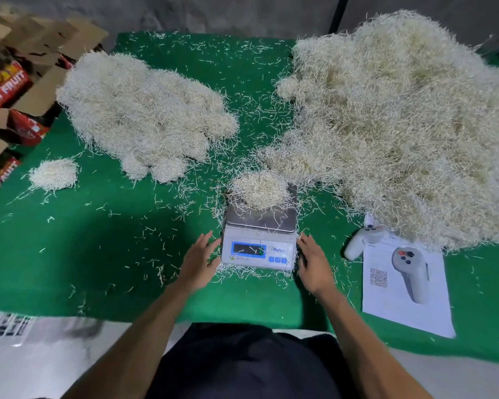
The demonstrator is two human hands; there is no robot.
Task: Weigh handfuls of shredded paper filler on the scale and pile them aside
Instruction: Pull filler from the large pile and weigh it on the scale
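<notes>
A white digital scale (258,249) with a steel pan stands mid-table on the green cloth (98,254). A small handful of shredded paper (258,190) lies on the pan. My left hand (199,262) rests flat by the scale's left side, fingers straight. My right hand (313,262) lies at its right side, fingers relaxed, touching or nearly touching the casing. Neither hand holds anything. A huge loose heap of filler (404,125) fills the right. A lumpy pile of rounded handfuls (144,113) sits at the left, with one small separate clump (54,174) further left.
Stray paper strands litter the cloth. A white handheld controller (360,241) and a printed sheet (404,286) lie right of the scale. Cardboard fruit boxes (15,90) stand off the table's left edge. Printed papers (12,326) lie near the front left edge.
</notes>
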